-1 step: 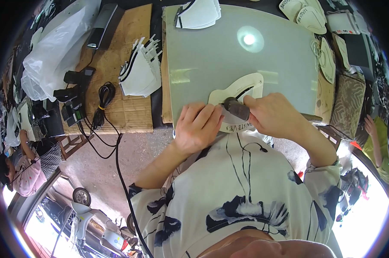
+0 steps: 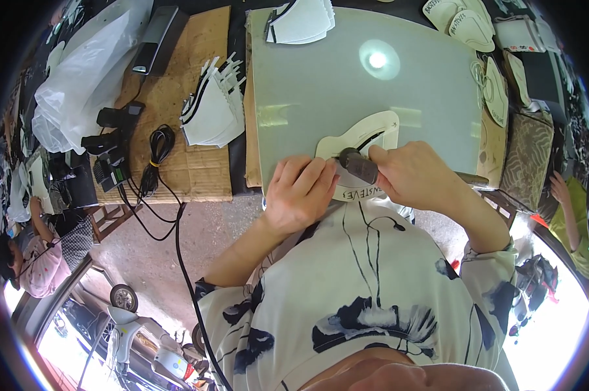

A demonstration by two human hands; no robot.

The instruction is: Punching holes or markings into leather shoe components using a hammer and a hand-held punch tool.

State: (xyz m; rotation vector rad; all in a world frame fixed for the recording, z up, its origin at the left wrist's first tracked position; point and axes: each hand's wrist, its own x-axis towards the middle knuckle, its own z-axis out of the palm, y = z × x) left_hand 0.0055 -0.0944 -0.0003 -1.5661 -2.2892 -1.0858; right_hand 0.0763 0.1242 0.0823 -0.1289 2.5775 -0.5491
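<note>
A cream pattern template (image 2: 353, 138) with a curved slot lies at the near edge of the grey-green board (image 2: 320, 85), against my shirt front. A white piece with a black edge strip (image 2: 372, 139) shows through the slot. My left hand (image 2: 302, 192) is closed, its bent fingertips pressed on the template's left edge. My right hand (image 2: 415, 174) grips a dark, blunt hammer-like tool (image 2: 359, 166), which sits over the template's middle and hides part of it. The tool's handle is hidden by the hand.
Stacked white pieces (image 2: 213, 107) lie on cardboard at left, by a coiled black cable (image 2: 159, 153) and a plastic bag (image 2: 86, 78). More white pieces (image 2: 301, 23) sit at the board's far edge. Cream templates (image 2: 460, 23) lie far right. People work at both sides.
</note>
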